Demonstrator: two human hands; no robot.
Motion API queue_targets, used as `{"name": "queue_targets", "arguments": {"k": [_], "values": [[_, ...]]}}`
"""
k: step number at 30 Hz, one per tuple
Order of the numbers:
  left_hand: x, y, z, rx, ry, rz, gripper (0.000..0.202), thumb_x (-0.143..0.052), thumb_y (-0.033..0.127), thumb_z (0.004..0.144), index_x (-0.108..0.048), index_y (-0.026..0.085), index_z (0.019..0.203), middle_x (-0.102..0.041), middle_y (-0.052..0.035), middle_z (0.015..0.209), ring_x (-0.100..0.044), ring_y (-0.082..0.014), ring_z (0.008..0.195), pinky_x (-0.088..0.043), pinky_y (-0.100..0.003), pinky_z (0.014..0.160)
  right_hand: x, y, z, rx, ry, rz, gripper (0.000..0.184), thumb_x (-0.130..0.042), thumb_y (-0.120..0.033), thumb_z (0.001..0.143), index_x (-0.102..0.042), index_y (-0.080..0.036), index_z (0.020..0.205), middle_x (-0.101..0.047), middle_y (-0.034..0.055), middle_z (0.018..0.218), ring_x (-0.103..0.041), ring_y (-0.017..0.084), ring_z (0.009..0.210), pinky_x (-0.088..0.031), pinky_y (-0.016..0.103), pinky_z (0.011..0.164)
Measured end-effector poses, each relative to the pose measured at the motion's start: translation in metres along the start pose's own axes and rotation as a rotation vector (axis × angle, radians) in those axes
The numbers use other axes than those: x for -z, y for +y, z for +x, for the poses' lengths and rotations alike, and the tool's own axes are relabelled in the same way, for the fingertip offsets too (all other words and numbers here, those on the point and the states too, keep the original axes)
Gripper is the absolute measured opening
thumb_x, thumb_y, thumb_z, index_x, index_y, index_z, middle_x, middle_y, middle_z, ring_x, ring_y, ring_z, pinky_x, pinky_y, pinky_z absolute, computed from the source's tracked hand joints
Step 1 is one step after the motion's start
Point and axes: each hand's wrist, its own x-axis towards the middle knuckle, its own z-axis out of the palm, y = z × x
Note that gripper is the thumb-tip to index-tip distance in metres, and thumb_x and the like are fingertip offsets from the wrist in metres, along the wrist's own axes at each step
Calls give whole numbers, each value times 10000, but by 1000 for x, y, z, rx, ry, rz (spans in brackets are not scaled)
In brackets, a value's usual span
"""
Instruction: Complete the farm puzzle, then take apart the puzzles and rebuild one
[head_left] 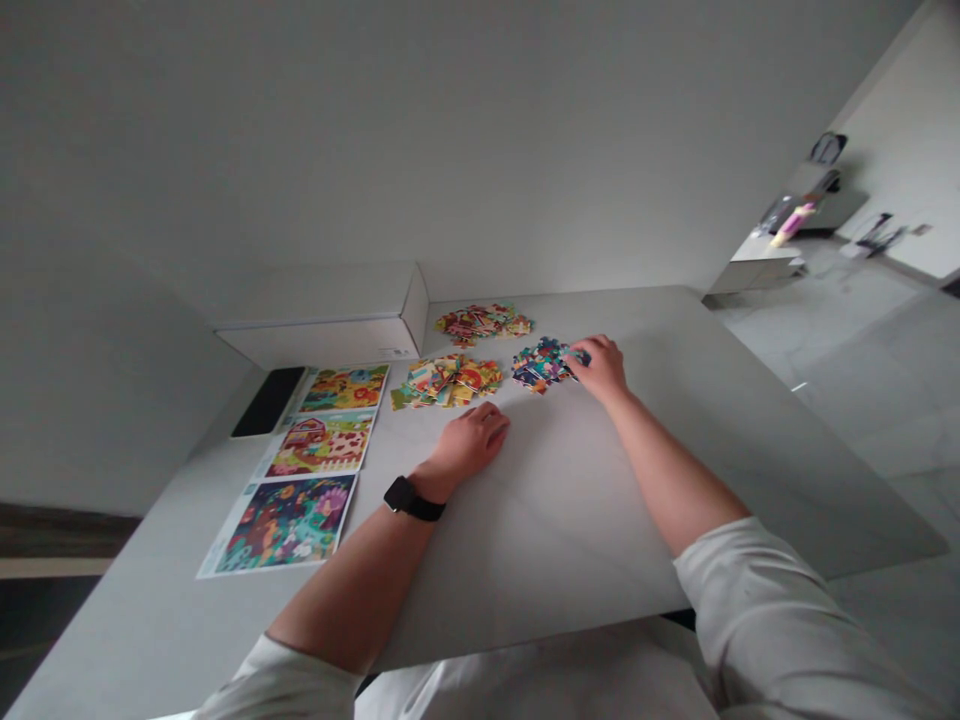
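My right hand (601,368) is at the right edge of a pile of dark blue and purple jigsaw pieces (541,362), its thumb and fingers pinched on a puzzle piece (576,355) that they partly cover. My left hand (472,440) rests on the table with its fingers curled in, and nothing shows in it. Just beyond it lies a pile of yellow and orange jigsaw pieces (450,380). Farther back, near the wall, is a third pile, with red and green pieces (484,322).
To the left lie three picture sheets: a yellow animal scene (345,388), a farm scene (322,445) and a dark night scene (289,525). A black phone (268,402) is beside them. Against the wall stands a white box (337,340). The grey table (555,540) ends at my body.
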Motion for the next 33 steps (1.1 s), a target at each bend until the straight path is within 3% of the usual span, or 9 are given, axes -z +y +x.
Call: {"name": "queue_targets", "arguments": {"k": [3,6,10,15,19,23,28,30,33], "values": [[1,1,0,4,-5,6,275,-548,301,1051,-767,268,1214,-696,-96,1258,-701,-243,1049,-597,-343,875,-5,-18,-10,85,-87,-68,311,-812,-490,885,-806,-284,1118,-697,127,1272,-606,357,1189,-468,525,1049],[2,2,0,9,-12,13,282,-542,301,1052,-765,264,1220,-694,-98,1265,-699,-245,1056,-596,-344,877,-8,-26,-14,79,-118,-116,285,-846,-438,857,-803,-283,1093,-685,130,1307,-601,365,1201,-457,529,1047],[3,3,1,13,-25,23,285,-538,300,1054,-763,260,1225,-694,-99,1261,-702,-244,1055,-595,-349,894,-8,-19,-10,-14,-65,-80,212,-806,-344,868,-765,-259,1057,-719,131,1233,-635,354,1168,-484,480,975],[3,3,1,21,-38,36,299,-526,310,1060,-757,254,1240,-694,-102,1284,-707,-251,1064,-601,-367,897,-7,-4,-1,-179,-39,115,153,-689,-337,945,-703,-247,1068,-773,81,1022,-706,270,948,-508,382,869],[2,3,1,15,-38,46,298,-518,311,1063,-750,251,1241,-696,-97,1289,-708,-250,1073,-601,-365,896,-5,4,0,-227,9,66,205,-659,-383,965,-715,-240,1099,-777,108,1081,-698,292,1003,-512,409,900],[2,3,1,16,-34,39,296,-519,321,1063,-751,259,1235,-695,-96,1280,-706,-245,1067,-603,-357,893,-1,-4,-6,-103,86,-74,318,-657,-390,963,-745,-217,1213,-709,177,1285,-621,361,1181,-485,486,980],[2,3,1,15,-23,16,307,-520,312,1055,-759,256,1240,-697,-106,1265,-704,-248,1050,-605,-365,892,-1,-29,-15,235,-124,-76,315,-756,-347,930,-802,-306,1239,-693,114,1346,-578,351,1259,-426,519,1088],[2,4,1,15,-21,13,304,-525,307,1052,-762,256,1237,-696,-109,1261,-705,-252,1043,-605,-368,884,-2,-35,-17,266,-173,-91,239,-764,-317,926,-839,-317,1154,-708,100,1317,-580,347,1251,-412,530,1104],[2,4,1,15,-16,13,290,-537,299,1051,-764,266,1229,-692,-106,1262,-704,-251,1043,-601,-360,881,-1,-34,-15,206,-126,-75,191,-698,-304,969,-859,-301,1071,-735,105,1241,-614,326,1195,-434,514,1082]]}}
